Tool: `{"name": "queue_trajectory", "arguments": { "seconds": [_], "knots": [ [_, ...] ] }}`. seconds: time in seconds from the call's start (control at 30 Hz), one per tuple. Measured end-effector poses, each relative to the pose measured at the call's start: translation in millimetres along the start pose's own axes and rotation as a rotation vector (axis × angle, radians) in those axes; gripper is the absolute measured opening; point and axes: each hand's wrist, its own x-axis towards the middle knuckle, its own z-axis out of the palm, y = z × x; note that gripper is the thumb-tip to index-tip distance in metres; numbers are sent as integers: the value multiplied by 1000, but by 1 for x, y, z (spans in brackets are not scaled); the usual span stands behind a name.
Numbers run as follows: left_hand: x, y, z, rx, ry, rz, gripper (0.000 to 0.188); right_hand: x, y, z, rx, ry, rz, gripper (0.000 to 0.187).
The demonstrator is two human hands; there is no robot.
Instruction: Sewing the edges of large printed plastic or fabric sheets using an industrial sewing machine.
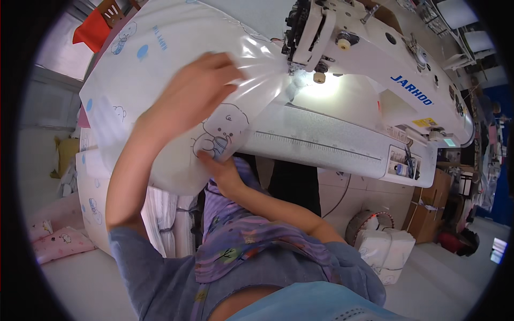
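Note:
A large white, glossy plastic sheet [176,32] printed with cartoon bears and blue spots spreads over the left of the sewing table. Its gathered, creased right end runs under the head of a white sewing machine [369,43], by the lit needle area. Over the sheet, slightly smeared by motion, my left hand [195,91] has its fingers apart and pointing toward the machine. At the sheet's near edge, beside a bear print, my right hand [222,171] pinches the plastic; its thumb shows on top, and the other fingers are largely hidden beneath.
A metal machine bed [321,144] with a ruler scale runs along the near side. Below lie a tied white bundle [385,251] at right, a cardboard box [428,208], and stacked white material [166,219] at left. A pink printed package [64,243] rests farther left.

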Motion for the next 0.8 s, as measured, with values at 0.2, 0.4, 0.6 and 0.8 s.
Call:
{"name": "queue_trajectory", "arguments": {
  "seconds": [0.2,0.4,0.6,0.8],
  "knots": [
    [22,-46,119,-66,-159,176,42,-40,-19,-33,-202,-39,22,44],
    [1,-14,130,43,-128,56,60,-93,-63,-59,-369,-8,55,44],
    [3,-3,139,52,-41,0,63,-117,-65,-58,-305,153,-145,33],
    [5,5,140,52,-10,-6,63,-119,-80,-67,-347,136,-5,24]
  ]
}}
